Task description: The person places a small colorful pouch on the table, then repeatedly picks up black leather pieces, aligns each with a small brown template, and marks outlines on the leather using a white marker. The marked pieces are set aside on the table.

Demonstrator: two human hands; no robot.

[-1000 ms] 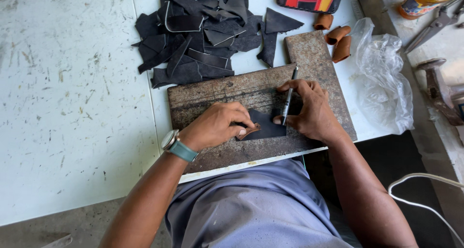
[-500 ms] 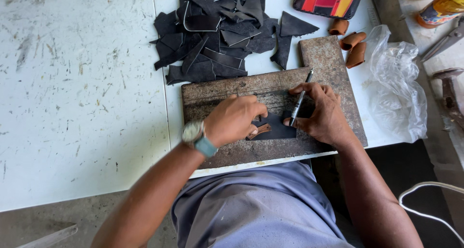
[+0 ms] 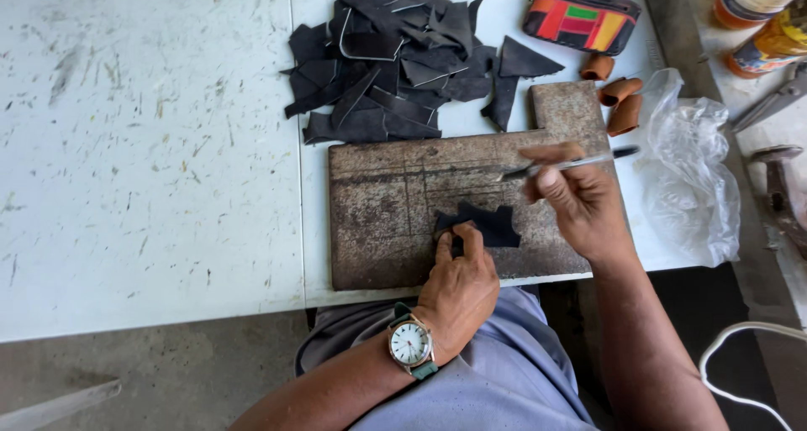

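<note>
A small dark leather piece (image 3: 486,224) lies on a worn brown cutting board (image 3: 395,204) at the near edge of a white table (image 3: 143,145). My left hand (image 3: 459,285), with a wristwatch, presses two fingers on the piece's left end. My right hand (image 3: 578,197) is lifted just right of the piece and holds a silver pen (image 3: 572,163) level, its tip pointing left over the board. A heap of dark leather scraps (image 3: 395,53) lies beyond the board.
A multicoloured pouch (image 3: 580,18) sits at the far right, with three small brown leather caps (image 3: 618,95) below it. A crumpled clear plastic bag (image 3: 689,170) lies right of the board. Bottles (image 3: 761,11) and metal tools (image 3: 777,179) sit on the right bench. A white cable (image 3: 740,347) loops at lower right.
My right hand has lifted the pen off the leather piece and turned it level. My left hand has slid back to the piece's near-left end. The camera has moved closer and shifted.
</note>
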